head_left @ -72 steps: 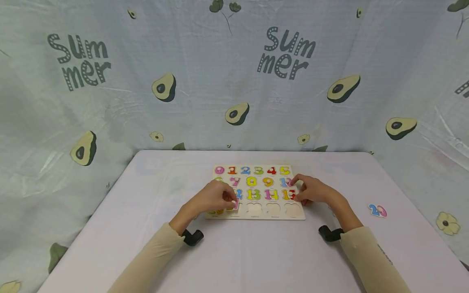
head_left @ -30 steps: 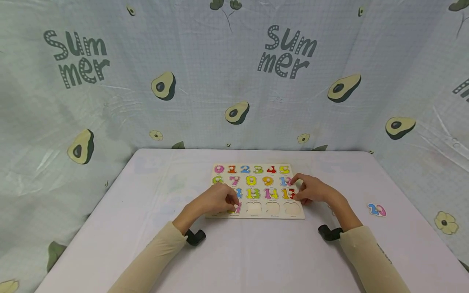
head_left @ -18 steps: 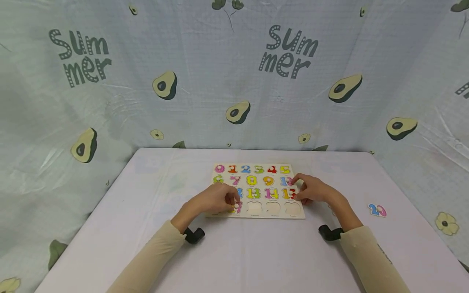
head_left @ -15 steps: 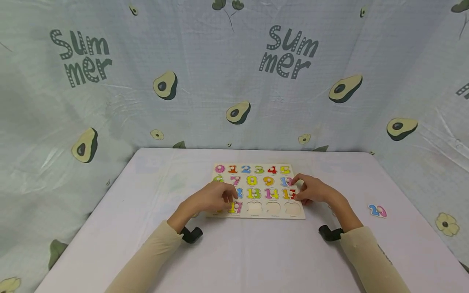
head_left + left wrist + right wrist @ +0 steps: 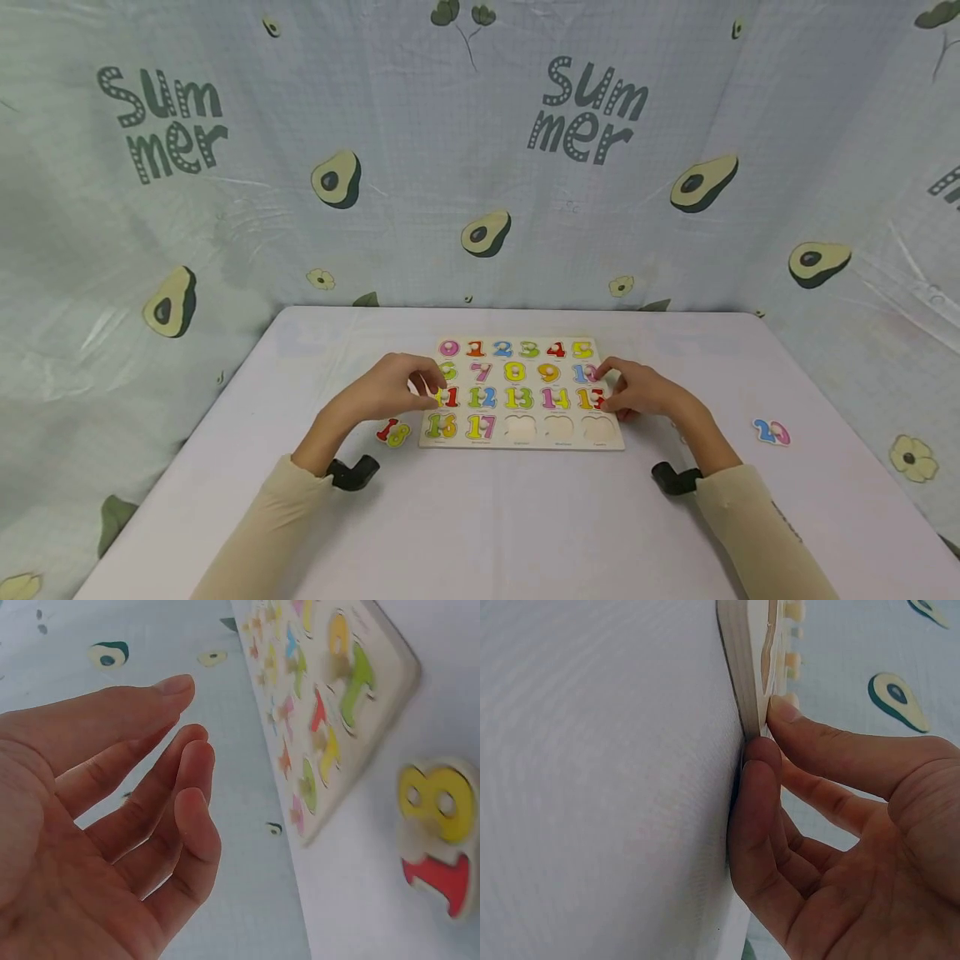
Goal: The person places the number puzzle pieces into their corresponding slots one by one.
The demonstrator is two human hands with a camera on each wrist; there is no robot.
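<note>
A wooden number puzzle board [image 5: 498, 441] lies on the table, with number pieces from 0 to 17 in its recesses. Three recesses at its front right hold no piece. My left hand [image 5: 390, 388] hovers over the board's left edge, its fingers relaxed and apart from the thumb. Nothing is between them in the left wrist view. Close by that hand lies a red and yellow number 18 piece [image 5: 437, 817] on the table. My right hand [image 5: 840, 817] pinches the board's right edge, thumb on top and fingers at the side and underside.
A blue and pink number 20 piece [image 5: 772, 432] lies at the right of the table [image 5: 525, 525]. Something small and pale is mostly hidden behind my right wrist. A printed cloth [image 5: 420, 167] hangs behind and beside the table.
The 17 piece now sits in the front row, and my left hand has let go of it and moved left. The 18 piece has come into sight. My right hand stays put.
</note>
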